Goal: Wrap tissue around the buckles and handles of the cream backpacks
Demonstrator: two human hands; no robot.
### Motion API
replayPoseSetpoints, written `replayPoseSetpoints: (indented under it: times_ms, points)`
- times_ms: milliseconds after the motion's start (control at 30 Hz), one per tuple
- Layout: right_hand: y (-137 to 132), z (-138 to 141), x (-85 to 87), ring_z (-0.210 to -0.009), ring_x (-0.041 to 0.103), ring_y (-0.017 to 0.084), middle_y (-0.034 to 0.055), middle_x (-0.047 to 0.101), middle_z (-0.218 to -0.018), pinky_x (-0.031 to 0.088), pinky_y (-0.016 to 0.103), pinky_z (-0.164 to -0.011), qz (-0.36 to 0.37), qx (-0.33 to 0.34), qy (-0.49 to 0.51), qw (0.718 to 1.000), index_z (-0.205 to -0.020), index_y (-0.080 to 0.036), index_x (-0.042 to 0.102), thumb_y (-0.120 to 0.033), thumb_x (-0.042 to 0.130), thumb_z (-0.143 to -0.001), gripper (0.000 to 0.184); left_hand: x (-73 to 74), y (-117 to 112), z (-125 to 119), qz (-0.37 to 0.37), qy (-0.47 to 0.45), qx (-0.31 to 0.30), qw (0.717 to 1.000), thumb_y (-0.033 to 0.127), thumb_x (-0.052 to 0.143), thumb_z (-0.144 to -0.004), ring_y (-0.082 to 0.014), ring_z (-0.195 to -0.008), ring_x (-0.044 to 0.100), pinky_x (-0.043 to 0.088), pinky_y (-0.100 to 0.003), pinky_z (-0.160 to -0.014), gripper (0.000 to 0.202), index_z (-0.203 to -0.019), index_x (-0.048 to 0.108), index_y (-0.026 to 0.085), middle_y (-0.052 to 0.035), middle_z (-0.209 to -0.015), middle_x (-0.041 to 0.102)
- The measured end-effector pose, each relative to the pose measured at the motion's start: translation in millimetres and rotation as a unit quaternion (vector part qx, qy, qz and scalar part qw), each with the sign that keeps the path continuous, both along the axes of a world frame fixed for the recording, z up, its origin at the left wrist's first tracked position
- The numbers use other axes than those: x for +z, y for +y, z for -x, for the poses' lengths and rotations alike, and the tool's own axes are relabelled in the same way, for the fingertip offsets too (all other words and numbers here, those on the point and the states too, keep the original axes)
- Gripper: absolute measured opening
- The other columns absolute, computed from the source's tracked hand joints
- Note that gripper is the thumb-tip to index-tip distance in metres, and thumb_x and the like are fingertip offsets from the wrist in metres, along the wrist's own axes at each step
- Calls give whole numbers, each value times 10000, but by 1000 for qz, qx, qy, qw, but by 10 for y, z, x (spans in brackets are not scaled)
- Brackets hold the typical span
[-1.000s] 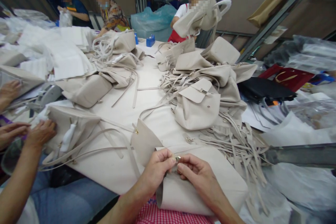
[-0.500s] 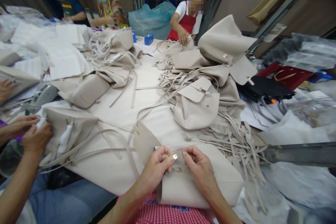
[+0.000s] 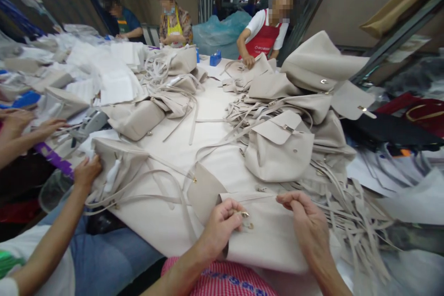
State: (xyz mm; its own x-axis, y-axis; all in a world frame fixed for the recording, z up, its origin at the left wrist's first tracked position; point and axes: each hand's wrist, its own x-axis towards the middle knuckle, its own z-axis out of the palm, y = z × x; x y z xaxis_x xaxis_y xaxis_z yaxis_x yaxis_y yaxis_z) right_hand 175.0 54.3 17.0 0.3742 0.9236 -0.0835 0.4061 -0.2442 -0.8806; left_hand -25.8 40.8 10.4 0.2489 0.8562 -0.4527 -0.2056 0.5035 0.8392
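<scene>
A beige leather bag (image 3: 267, 247) lies in front of me at the table edge, its flap (image 3: 204, 189) folded out to the left. My left hand (image 3: 224, 224) pinches a small gold metal clasp (image 3: 244, 214) above the bag. Just below the clasp is a ring-like metal fitting (image 3: 250, 225) on the bag. A thin beige strap (image 3: 258, 197) stretches between my hands. My right hand (image 3: 308, 224) has its fingers closed on the strap's right end. The fingertips of both hands are partly hidden.
Beige bags (image 3: 279, 148) are piled at the right, beside a heap of loose straps (image 3: 360, 222). A co-worker's hand (image 3: 86, 171) holds another bag (image 3: 121, 159) at my left. White sheets (image 3: 114, 74) and a blue tape dispenser (image 3: 215, 58) are farther back. People work across the table.
My right hand has moved right, away from the clasp, drawing the thin strap out. My left hand still holds the clasp. The view has shifted left; a neighbour's hand reaches in at left.
</scene>
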Motion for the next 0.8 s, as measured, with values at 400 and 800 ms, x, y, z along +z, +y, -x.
replayPoseSetpoints:
  times_ms: [400,800]
  points:
    - [393,602,-29,-1126,597,291,132,665,-1203,413,481,-997,-27,299,-128,945,-1108,-208,667,-311,440,-850,359,-6,-106,19,-44,58,-30,997,248,614,-684,-96,-530,371,268,-241,-531,96,-687,568,164,32,-570,494]
    - [731,1098,-162,-623,557,157,-18,643,-605,439,272,-630,153,421,70,891,-664,-184,660,-474,494,-835,375,-14,-179,140,20,-27,21,999,451,662,-698,-97,-578,366,262,-231,-561,323,-653,516,166,42,-602,445]
